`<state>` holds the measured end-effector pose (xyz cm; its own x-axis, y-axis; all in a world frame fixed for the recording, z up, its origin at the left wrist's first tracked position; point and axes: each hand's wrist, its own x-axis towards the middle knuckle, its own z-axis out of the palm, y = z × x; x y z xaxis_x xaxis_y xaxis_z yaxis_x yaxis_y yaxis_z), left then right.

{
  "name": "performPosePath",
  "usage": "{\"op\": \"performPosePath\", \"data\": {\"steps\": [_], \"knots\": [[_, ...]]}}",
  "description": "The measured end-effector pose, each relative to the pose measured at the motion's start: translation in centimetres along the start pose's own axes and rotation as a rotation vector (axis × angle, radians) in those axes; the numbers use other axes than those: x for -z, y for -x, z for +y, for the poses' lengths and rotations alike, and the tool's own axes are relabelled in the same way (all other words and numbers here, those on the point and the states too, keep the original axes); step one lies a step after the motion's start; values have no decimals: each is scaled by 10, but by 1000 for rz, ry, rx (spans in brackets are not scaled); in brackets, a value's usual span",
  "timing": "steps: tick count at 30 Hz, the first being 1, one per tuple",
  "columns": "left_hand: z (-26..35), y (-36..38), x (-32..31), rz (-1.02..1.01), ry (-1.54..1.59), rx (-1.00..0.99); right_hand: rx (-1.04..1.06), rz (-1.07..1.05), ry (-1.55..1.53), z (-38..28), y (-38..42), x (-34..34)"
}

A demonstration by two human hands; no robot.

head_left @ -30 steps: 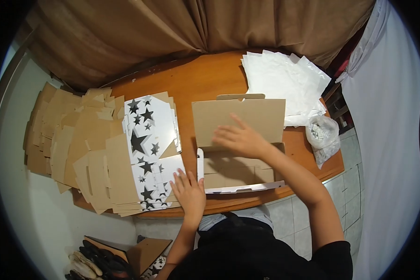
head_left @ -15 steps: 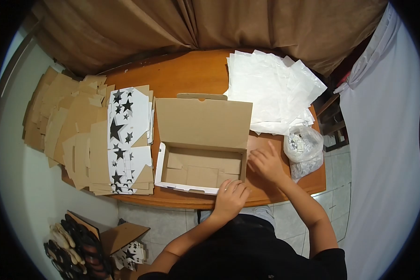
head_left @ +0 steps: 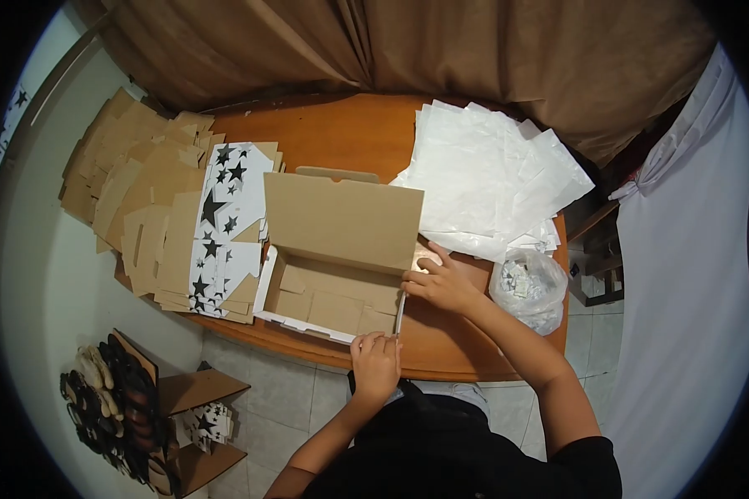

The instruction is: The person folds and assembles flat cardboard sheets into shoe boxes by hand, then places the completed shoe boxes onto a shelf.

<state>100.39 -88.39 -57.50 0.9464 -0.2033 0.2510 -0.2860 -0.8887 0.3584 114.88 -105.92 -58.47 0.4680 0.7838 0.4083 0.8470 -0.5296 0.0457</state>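
An open cardboard box (head_left: pixel 341 293), brown inside with white outer walls, stands near the table's front edge. Its lid (head_left: pixel 341 218) is raised at the back, with a tuck flap along the top. My left hand (head_left: pixel 376 366) is closed over the front wall near the right corner, fingertips curled over the rim. At the right side wall, my right hand (head_left: pixel 443 283) has its fingers bent against the box's edge. Just left of the box lies a stack of flat box blanks printed with black stars (head_left: pixel 225 224).
Plain brown cardboard blanks (head_left: pixel 146 191) overlap at the left. White plastic mailer bags (head_left: pixel 483 170) lie at the back right, near a clear bag of small packets (head_left: pixel 526 287). A shoe rack (head_left: pixel 200 392) stands on the floor, lower left. Brown curtain (head_left: pixel 508 58) hangs behind the table.
My right hand has come in from the right to meet the box's right side wall. My left hand stays on the front right corner. The whole view has shifted and turned slightly.
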Motion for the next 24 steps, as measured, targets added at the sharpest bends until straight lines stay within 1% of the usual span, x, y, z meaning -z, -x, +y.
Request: {"op": "performPosePath", "data": {"steps": [1,4,5,8,9,11,12,14,15,19,22,23,24], "knots": [[0,-2,-1,-11,20,16,5,12,26,2,-2,-2],[-3,-12,-4,-26,68,61,13,-86,70,8,-6,-6],[-5,-15,-4,-24,80,75,14,-64,37,11,-9,-4],[-11,-26,-5,-59,83,90,-10,90,-208,19,-8,-4],[-12,-30,-4,-80,80,89,-95,143,-263,20,-5,-6],[-12,-45,1,41,-14,81,-263,246,-372,28,5,-10],[-10,-54,4,99,-59,79,-366,243,-320,37,7,-17],[-7,-77,12,177,6,88,-573,235,-215,58,11,-36],[-6,-89,15,216,36,90,-605,189,-154,67,9,-40],[-3,-129,1,214,20,-33,-572,126,-77,85,-4,-51],[4,-146,-13,201,34,-93,-513,-49,-86,97,-3,-67],[7,-149,-17,201,38,-107,-462,-95,-56,101,-1,-71],[9,-151,-20,201,43,-120,-460,-37,-83,103,2,-76]]}}
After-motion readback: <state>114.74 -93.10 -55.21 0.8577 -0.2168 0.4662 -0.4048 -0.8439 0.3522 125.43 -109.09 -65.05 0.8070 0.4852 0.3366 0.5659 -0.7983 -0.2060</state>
